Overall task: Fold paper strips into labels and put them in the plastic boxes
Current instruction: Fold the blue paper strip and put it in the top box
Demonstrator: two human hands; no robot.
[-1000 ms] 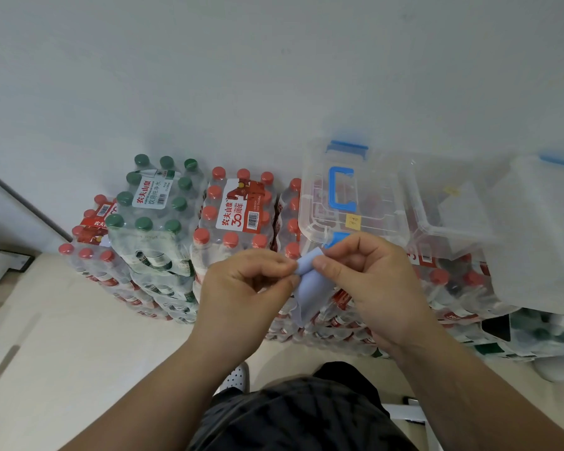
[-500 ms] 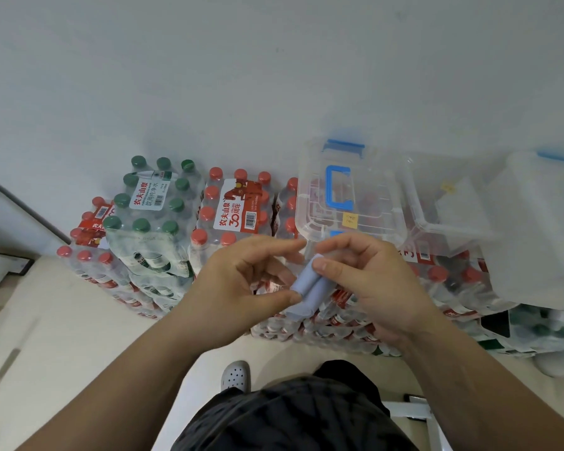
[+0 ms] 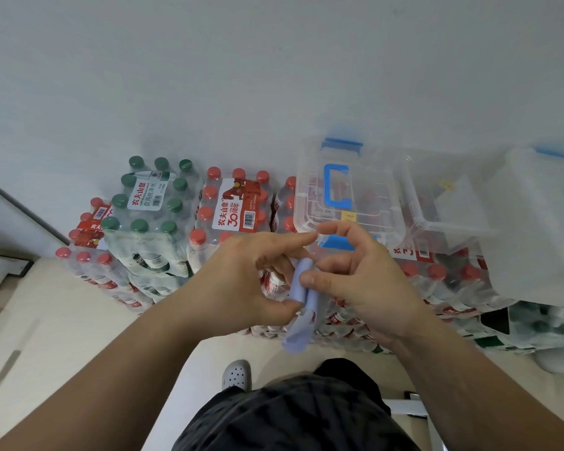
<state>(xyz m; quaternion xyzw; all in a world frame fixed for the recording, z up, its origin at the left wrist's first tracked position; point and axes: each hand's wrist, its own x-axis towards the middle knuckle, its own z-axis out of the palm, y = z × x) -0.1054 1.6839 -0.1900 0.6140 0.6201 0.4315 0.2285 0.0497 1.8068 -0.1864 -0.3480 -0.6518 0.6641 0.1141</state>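
A pale blue paper strip [image 3: 302, 307] is bent over on itself and hangs down between my hands. My left hand [image 3: 245, 281] pinches its lower part with thumb and fingers, index finger stretched out. My right hand [image 3: 358, 278] presses its thumb on the upper fold. Behind them a clear plastic box with a closed lid and blue handle [image 3: 345, 193] rests on the bottle packs, a small yellow label on its lid. An open clear plastic box [image 3: 443, 203] stands to its right, a yellow slip inside.
Shrink-wrapped packs of water bottles with red caps [image 3: 235, 203] and green caps [image 3: 147, 206] are stacked against the white wall. A translucent lid or bin [image 3: 541, 229] lies at the right. Beige floor and my white shoe [image 3: 236, 374] are below.
The strip went from a flat piece pinched at its top to a doubled-over fold hanging lower. My hands dropped slightly and my left index finger stretched out.
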